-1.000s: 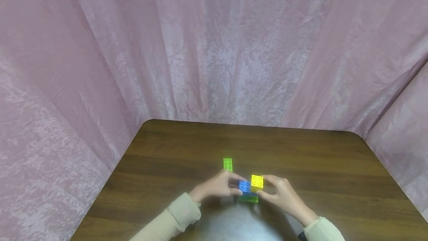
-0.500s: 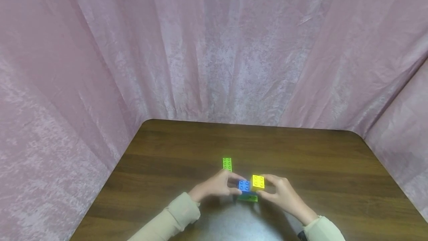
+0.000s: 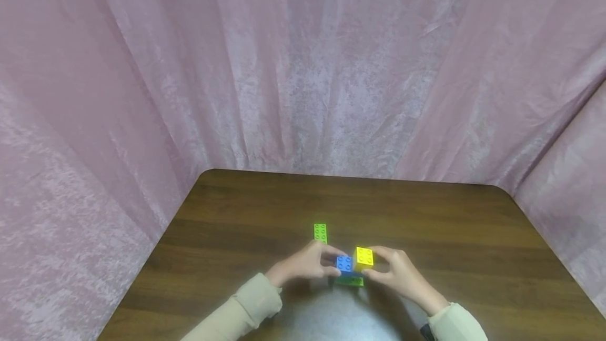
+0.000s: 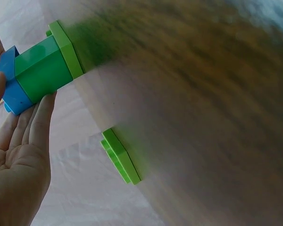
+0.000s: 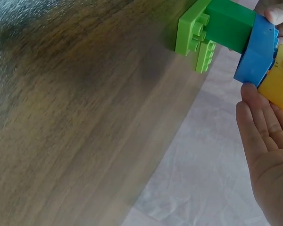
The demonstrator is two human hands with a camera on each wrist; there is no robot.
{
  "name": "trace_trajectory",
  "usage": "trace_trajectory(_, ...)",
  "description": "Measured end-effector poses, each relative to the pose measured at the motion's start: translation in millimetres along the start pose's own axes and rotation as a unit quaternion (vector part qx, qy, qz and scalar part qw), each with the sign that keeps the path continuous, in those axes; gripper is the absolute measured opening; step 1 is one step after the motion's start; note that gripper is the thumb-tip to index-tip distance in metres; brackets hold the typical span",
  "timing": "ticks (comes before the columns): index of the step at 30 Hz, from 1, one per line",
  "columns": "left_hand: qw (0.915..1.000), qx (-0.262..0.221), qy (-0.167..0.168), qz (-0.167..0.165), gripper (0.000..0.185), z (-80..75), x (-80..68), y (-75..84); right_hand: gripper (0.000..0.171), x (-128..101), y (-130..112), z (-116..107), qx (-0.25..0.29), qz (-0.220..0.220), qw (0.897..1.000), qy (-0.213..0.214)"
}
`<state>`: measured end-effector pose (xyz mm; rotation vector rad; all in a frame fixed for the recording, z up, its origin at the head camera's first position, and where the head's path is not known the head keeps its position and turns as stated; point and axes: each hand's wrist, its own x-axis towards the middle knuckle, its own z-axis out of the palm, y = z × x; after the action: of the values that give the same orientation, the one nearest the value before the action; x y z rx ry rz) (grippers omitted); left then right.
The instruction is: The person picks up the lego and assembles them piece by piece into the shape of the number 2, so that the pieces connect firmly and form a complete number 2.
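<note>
A small tower of toy building bricks stands on the table between both hands. At its foot is a light green brick (image 3: 349, 281), then a dark green brick (image 4: 43, 68), then a blue brick (image 5: 258, 51). Over the blue brick's right end sits a yellow brick (image 3: 364, 257); whether it is pressed fully down I cannot tell. My left hand (image 3: 307, 262) holds the blue brick between thumb and fingers. My right hand (image 3: 397, 273) pinches the yellow brick from the right, and in the right wrist view one fingertip reaches the blue brick's edge.
A second light green brick (image 3: 320, 232) lies flat behind the left hand, its near end hidden by that hand. The brown wooden table (image 3: 246, 204) has rounded far corners. Pink curtains (image 3: 303, 67) hang around its far side and flanks.
Both hands keep their holds and the bricks stay together in place. Only the head view has shifted very slightly.
</note>
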<state>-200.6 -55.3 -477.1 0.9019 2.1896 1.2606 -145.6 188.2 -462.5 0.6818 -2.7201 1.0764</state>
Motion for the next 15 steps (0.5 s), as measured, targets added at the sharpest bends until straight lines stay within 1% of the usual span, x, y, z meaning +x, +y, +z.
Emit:
trace_trajectory(9, 0.9999, 0.016, 0.001, -0.001, 0.04, 1.6, -0.1, -1.3, 0.037, 0.7, 0.3, 0.4, -0.001, -0.019, 1.0, -0.007)
trace_trajectory(15, 0.9998, 0.018, 0.004, 0.009, 0.04, 2.1, -0.1, 0.1, 0.033, 2.5, -0.5, -0.1, 0.0, -0.039, 0.999, -0.011)
